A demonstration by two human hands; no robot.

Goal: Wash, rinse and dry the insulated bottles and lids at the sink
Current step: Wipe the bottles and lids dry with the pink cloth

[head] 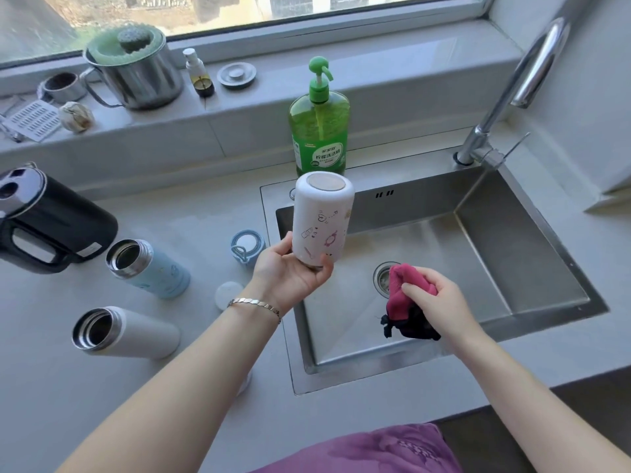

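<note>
I hold the white bottle (321, 220) upside down over the sink's (532, 254) left rim, my left hand (293, 271) gripping its mouth end. The basin is open beneath. My right hand (433, 295) clenches a pink cloth (406, 285) above the drain (384, 278).

Black kettle (51, 220) on counter; steel pot (136, 76) on sill.

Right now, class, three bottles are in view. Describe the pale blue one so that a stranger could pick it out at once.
Start at the steel sink and move left across the grey counter to the black kettle. Just right of its base stands the pale blue bottle, open-mouthed with no lid on. The white bottle nearer the person is plain, and the other white one is held upside down in the left hand.
</note>
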